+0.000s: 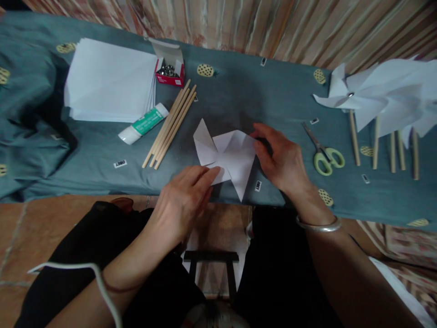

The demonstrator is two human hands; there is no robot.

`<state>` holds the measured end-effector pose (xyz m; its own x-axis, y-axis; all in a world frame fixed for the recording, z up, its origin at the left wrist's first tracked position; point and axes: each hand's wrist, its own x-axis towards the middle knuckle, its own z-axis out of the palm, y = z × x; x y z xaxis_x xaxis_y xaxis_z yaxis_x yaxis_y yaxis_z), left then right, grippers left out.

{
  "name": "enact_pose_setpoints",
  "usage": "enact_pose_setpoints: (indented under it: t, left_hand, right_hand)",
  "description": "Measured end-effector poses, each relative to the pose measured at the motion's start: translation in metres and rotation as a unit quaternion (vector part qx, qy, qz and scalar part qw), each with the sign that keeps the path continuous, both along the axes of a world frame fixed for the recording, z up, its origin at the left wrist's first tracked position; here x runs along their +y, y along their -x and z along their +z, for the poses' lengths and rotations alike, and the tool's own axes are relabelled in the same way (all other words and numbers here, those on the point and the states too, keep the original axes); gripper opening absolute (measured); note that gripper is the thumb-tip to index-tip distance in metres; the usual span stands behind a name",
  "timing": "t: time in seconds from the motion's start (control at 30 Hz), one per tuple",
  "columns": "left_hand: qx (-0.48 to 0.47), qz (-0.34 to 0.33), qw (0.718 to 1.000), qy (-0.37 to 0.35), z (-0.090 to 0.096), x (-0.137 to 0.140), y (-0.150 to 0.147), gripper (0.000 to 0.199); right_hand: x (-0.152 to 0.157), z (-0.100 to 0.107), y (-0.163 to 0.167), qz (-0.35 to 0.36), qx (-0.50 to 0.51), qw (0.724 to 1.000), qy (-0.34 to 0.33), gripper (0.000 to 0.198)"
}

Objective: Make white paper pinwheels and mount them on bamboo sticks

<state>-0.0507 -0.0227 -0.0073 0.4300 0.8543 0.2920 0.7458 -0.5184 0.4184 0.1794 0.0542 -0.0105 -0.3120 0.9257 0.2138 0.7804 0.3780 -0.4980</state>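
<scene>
A white paper pinwheel [227, 157], cut and partly folded, lies near the front edge of the table with no stick on it. My left hand [186, 193] grips its lower left part, the index finger on top and the thumb mostly hidden. At the upper right edge, the thumb and index finger of my right hand [282, 157] pinch the paper. Left of the pinwheel lie several thin wooden sticks [170, 125]. Scissors with green handles [324, 155] rest to the right of my right hand.
A stack of white paper [111, 79], a glue tube [143, 124] and an open red box of metal pins [170, 68] stand at left. Several pinwheels on sticks [378, 95] overlap at right. A pleated curtain [239, 27] hangs behind the table. A white cable [99, 273] crosses my left forearm.
</scene>
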Motion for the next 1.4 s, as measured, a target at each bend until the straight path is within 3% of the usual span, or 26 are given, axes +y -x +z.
enact_pose_setpoints:
  t: [0.33, 0.5, 0.67, 0.8, 0.9, 1.13, 1.4]
  left_hand:
    - [0.055, 0.047, 0.996, -0.055, 0.0, 0.02, 0.013, 0.025]
    - [0.066, 0.061, 0.994, -0.057, 0.0, 0.026, 0.01, 0.027]
    - [0.017, 0.065, 0.993, -0.092, 0.005, 0.026, 0.002, 0.034]
    - [-0.027, -0.008, 0.995, -0.096, 0.007, 0.013, -0.015, 0.02]
    - [-0.004, -0.054, 0.998, -0.043, 0.004, 0.004, -0.026, 0.016]
    - [0.004, -0.063, 0.998, 0.001, -0.002, -0.002, -0.025, 0.016]
    - [-0.012, -0.08, 0.997, -0.002, -0.008, -0.001, -0.029, 0.013]
  right_hand:
    - [-0.04, 0.007, -0.017, -0.09, 0.082, 0.99, 0.071, 0.034]
    - [-0.053, 0.01, -0.021, -0.078, 0.092, 0.988, 0.092, 0.034]
    - [-0.043, 0.012, -0.015, -0.075, 0.085, 0.991, 0.068, 0.039]
    - [-0.027, 0.008, 0.0, -0.079, 0.085, 0.99, 0.085, 0.044]
    - [-0.025, 0.004, 0.007, -0.093, 0.101, 0.985, 0.107, 0.039]
    - [-0.047, 0.004, -0.002, -0.176, 0.127, 0.969, 0.121, 0.035]
    - [-0.062, 0.011, -0.01, -0.159, 0.076, 0.977, 0.12, 0.034]
